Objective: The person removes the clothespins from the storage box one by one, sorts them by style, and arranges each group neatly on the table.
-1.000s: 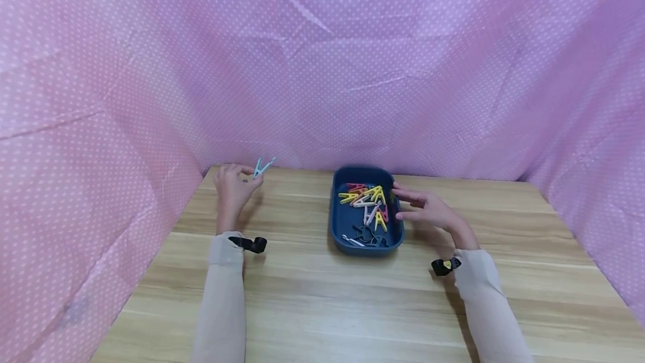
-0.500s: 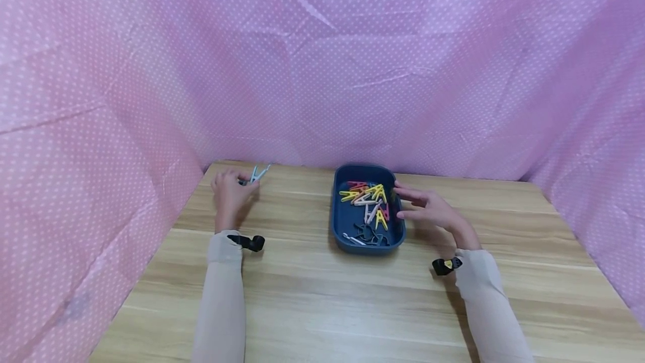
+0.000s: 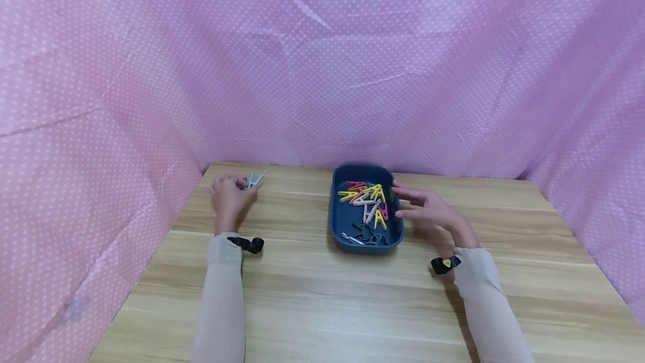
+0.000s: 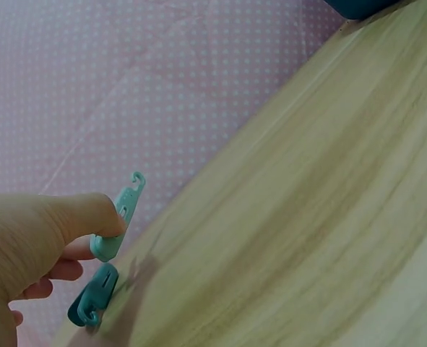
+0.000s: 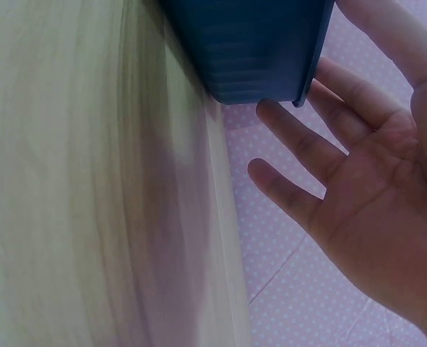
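Observation:
My left hand [image 3: 229,199] pinches a light turquoise clothespin [image 4: 128,202] between thumb and fingers, low at the table's far left corner. The hooked end of this clothespin points up and away. Just below it, a darker teal clothespin [image 4: 97,295] lies by the table's edge in the left wrist view. My right hand [image 3: 428,209] has its fingers spread at the right side of a dark blue tray [image 3: 368,249], fingertips right at the rim. In the right wrist view its palm [image 5: 372,210] holds nothing.
Inside the tray are yellow clothespins [image 3: 380,220], a red clothespin [image 3: 356,185], pale ones and dark green clips [image 3: 364,233]. A pink dotted curtain [image 3: 322,71] hangs behind and beside the wooden table [image 3: 312,307].
My left hand has lowered toward the table with the turquoise clothespin, drifting slightly left and nearer. The right hand stays at the tray's rim, and the tray's contents look the same.

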`<state>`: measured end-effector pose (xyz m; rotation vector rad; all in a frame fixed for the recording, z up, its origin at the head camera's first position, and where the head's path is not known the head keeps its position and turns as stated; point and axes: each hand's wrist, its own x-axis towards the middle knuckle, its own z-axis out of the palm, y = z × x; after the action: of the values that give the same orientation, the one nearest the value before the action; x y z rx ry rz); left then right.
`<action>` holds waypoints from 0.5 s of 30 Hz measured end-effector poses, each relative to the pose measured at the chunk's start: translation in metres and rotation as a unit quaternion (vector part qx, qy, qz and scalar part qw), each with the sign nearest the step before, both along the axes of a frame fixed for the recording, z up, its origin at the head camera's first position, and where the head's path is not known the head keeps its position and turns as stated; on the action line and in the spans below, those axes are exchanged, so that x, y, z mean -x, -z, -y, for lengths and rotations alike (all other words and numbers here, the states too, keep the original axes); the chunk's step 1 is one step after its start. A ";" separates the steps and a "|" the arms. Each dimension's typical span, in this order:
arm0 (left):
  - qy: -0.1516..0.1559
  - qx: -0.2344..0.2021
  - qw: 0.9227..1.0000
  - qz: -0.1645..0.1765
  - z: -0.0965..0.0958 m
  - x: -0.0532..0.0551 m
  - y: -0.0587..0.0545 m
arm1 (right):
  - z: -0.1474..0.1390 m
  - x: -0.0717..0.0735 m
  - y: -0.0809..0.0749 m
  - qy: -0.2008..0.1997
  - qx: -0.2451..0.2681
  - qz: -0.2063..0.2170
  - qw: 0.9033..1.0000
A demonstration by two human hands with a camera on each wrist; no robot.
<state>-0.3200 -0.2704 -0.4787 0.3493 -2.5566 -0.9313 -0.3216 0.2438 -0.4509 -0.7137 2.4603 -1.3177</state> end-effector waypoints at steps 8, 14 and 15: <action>0.014 0.035 0.999 0.004 0.007 0.003 0.006 | 0.001 0.000 -0.001 0.001 0.002 0.007 1.000; 0.016 0.034 0.999 0.013 0.009 0.002 0.006 | 0.000 0.001 -0.001 0.002 -0.002 0.009 1.000; 0.017 0.034 0.999 0.015 0.010 0.002 0.006 | 0.000 0.001 -0.001 0.004 -0.002 0.012 1.000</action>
<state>-0.3216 -0.2800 -0.4850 0.3044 -2.6222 -0.8552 -0.3225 0.2438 -0.4499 -0.6841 2.4495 -1.3156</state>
